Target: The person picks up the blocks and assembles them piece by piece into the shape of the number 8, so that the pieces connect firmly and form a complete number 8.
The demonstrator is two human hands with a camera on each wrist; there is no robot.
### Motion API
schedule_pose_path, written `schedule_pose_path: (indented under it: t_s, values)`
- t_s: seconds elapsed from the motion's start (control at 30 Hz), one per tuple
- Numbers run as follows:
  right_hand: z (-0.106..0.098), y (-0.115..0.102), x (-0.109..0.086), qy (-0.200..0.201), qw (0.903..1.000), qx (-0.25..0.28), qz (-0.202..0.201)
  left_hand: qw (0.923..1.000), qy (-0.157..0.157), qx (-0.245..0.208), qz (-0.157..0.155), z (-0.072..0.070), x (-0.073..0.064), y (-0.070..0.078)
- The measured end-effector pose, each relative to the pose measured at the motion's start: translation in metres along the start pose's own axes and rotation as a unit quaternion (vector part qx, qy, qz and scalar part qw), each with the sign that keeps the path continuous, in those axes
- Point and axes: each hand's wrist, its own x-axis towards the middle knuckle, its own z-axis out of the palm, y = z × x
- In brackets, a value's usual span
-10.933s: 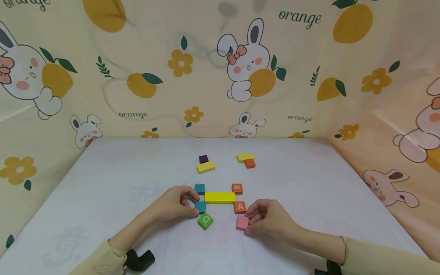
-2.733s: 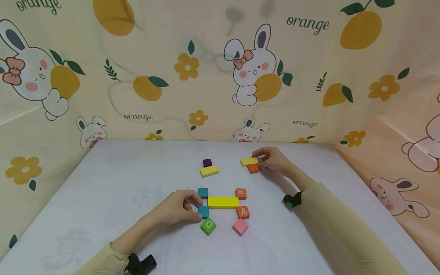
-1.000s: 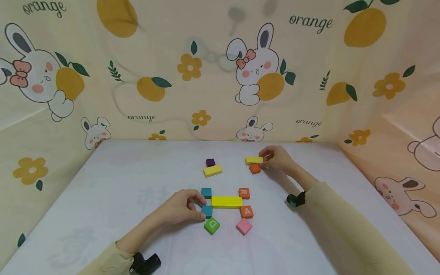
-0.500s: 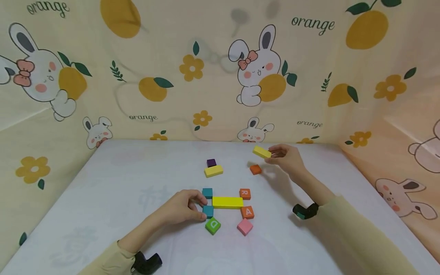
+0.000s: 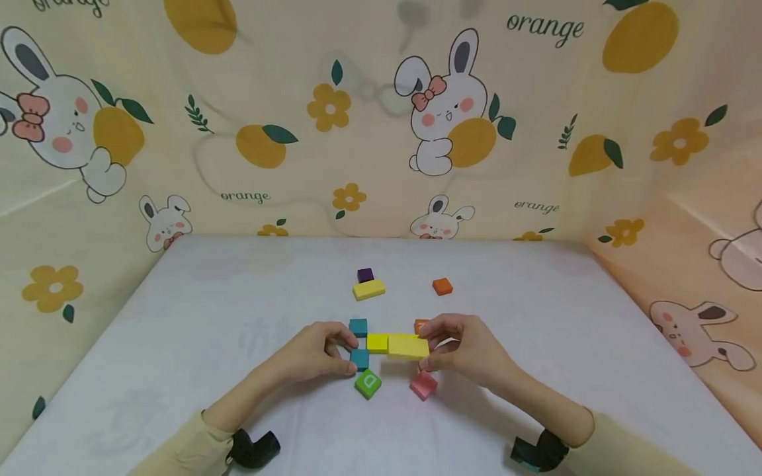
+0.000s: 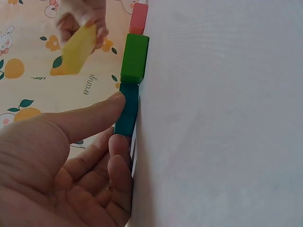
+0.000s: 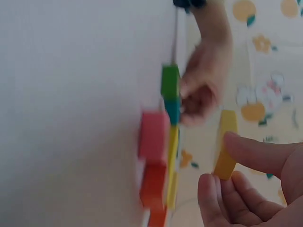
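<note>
My right hand (image 5: 470, 347) pinches a pale yellow block (image 5: 408, 347) between thumb and fingers, raised over the right part of a longer bright yellow block (image 5: 377, 343). In the right wrist view that held block (image 7: 226, 142) is apart from the row below. My left hand (image 5: 318, 350) stays at the left end, thumb on the near teal block (image 5: 360, 359), fingers by the far teal block (image 5: 358, 327). A green block (image 5: 368, 383) marked D and a pink block (image 5: 423, 385) lie on the near side. One orange block (image 5: 421, 325) is partly hidden behind my right hand; another is mostly covered.
Farther back on the white table (image 5: 268, 277), a dark purple block (image 5: 366, 274) lies against a yellow block (image 5: 369, 289). A lone orange block (image 5: 442, 286) lies to their right. A patterned cloth (image 5: 369, 152) surrounds the table's back and sides.
My right hand took the pale yellow block from beside the back orange block, lifted it and brought it toward me over the long yellow block. My left hand stayed by the teal blocks.
</note>
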Motion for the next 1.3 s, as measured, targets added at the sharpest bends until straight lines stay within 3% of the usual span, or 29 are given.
schedule_pose_path:
  t_s: [0.3, 0.63, 1.3]
  values:
    - [0.020, 0.004, -0.013, -0.036, 0.9950, -0.084, -0.040, 1.0000, 0.001, 0.003, 0.001, 0.000, 0.001, -0.001]
    - [0.024, 0.007, -0.012, -0.040, 0.9897, -0.131, -0.041, 1.0000, 0.005, 0.003, -0.002, 0.000, 0.002, -0.001]
    - [0.028, 0.005, -0.015, -0.075, 0.9826, -0.161, -0.055, 0.9999, 0.001, 0.007, 0.009, 0.001, 0.001, -0.001]
